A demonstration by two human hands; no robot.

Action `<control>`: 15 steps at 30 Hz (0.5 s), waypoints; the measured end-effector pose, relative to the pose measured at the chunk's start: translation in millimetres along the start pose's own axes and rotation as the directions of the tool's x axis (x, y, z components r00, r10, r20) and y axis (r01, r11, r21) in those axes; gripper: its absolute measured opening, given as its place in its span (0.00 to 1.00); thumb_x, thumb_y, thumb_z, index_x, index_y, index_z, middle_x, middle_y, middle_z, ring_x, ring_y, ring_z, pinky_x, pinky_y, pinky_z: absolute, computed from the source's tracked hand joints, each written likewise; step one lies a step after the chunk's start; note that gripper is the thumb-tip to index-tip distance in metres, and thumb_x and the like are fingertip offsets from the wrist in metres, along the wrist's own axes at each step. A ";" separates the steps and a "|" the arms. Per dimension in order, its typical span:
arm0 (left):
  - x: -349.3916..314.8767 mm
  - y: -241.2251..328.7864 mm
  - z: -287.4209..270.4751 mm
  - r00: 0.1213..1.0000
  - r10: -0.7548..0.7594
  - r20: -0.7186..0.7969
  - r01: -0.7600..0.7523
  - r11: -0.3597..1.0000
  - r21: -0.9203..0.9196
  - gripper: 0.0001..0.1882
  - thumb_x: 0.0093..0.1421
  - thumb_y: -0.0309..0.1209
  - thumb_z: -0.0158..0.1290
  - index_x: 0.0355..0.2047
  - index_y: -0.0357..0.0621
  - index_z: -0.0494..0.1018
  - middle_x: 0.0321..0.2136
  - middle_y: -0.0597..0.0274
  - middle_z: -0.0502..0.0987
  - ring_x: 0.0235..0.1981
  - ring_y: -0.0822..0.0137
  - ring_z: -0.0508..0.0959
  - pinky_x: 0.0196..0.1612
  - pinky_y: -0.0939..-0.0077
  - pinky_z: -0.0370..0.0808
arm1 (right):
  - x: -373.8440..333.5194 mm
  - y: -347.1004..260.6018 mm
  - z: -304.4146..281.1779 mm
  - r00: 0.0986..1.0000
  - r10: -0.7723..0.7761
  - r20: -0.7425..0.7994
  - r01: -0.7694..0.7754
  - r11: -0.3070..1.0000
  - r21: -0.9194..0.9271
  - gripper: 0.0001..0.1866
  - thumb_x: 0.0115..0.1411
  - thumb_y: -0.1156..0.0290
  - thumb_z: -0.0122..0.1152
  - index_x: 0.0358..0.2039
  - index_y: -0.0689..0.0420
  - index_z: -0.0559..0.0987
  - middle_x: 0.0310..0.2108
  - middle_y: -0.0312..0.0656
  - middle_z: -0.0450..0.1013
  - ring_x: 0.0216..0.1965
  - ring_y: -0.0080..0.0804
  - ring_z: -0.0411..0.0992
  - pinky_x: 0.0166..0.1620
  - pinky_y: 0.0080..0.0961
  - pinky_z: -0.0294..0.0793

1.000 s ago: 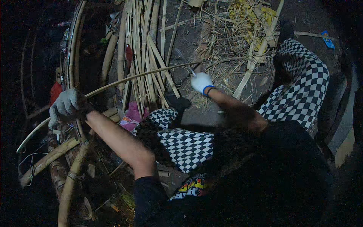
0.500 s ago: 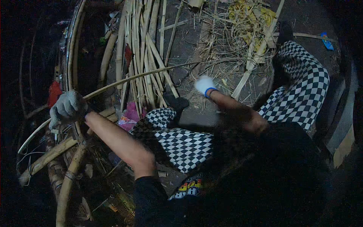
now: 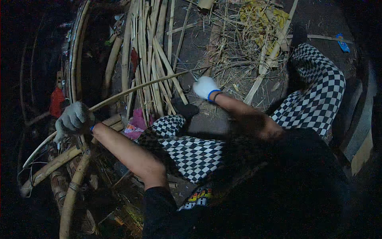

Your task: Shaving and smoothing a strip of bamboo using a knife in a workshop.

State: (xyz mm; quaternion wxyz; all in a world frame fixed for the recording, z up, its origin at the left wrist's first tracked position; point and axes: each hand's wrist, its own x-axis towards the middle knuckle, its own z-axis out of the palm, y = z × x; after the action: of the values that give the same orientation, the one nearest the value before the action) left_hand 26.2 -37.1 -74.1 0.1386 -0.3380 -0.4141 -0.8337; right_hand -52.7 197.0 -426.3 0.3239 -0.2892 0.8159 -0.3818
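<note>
Left hand (image 3: 75,118), in a grey glove: fist closed round a long bamboo strip (image 3: 139,87), knuckles toward the far side. Left forearm (image 3: 123,148) runs from a bent elbow at the near side out to the far left; wrist roughly in line with it.

Right hand (image 3: 205,87), in a white glove with a blue cuff: fingers curled round a thin metal tool (image 3: 194,76), its grip hidden in the palm. Right forearm (image 3: 236,105) slants from the near right toward the far left, lower than level across the body, a dark band at the wrist.

Strip position: bowed; one end at the near left past the left fist, the other reaching the far right, just beyond the right hand. The tool crosses it there; contact cannot be told.

Surroundings: bundle of pale split strips (image 3: 150,51) lies beyond the strip, between the hands. Shavings (image 3: 238,49) heap at the far right, partly on a yellow sheet (image 3: 281,16). Checked trousers (image 3: 318,81) show on both bent legs. Bamboo pole (image 3: 70,203) stands nearest left.
</note>
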 end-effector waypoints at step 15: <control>-3.8 11.9 5.1 0.997 -0.015 -0.079 0.020 0.997 0.070 0.17 0.54 0.51 0.59 0.17 0.58 0.70 0.07 0.81 0.58 0.05 0.84 0.55 0.14 0.84 0.50 | 3.3 -0.4 10.3 0.995 -0.090 -0.029 0.087 0.992 -0.096 0.19 0.57 0.61 0.47 0.27 0.64 0.80 0.29 0.57 0.76 0.34 0.57 0.75 0.42 0.46 0.74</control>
State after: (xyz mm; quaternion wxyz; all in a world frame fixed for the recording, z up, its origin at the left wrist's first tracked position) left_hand 37.4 -40.7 -67.4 0.1595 -0.2962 -0.4406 -0.8323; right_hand -46.9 189.9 -432.1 0.2787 -0.3338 0.8248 -0.3614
